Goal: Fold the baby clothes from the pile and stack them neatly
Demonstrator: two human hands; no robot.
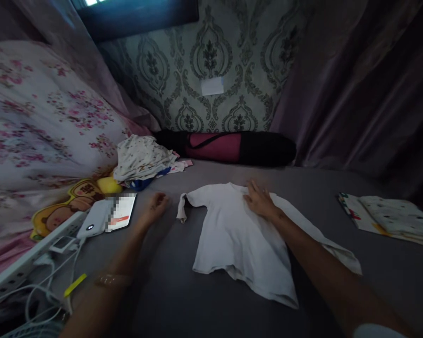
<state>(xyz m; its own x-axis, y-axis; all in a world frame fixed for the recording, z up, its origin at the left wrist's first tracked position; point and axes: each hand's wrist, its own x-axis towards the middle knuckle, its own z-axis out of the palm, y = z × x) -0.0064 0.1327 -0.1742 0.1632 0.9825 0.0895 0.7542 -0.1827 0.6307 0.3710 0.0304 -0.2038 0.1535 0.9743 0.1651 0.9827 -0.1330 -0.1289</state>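
Note:
A small white long-sleeved shirt (229, 230) lies spread on the grey sheet (162, 277). Its left-hand sleeve bends down at the cuff, and the other stretches to the lower right, partly hidden under my right forearm. My right hand (259, 199) rests on the shirt beside the neckline, palm down with fingers stretched out. Off the left-hand sleeve, apart from the fabric, my left hand (158, 205) hovers over or rests on the sheet. Its fingers are curled in, slightly blurred, and nothing shows in them.
A clothes pile (143, 159) lies back left near a black and maroon bag (215, 146). To the left are a phone (123, 213), a white power bank (96, 218), a power strip (24, 263) with cables and a yellow cushion (56, 216). Folded clothes (396, 216) lie right.

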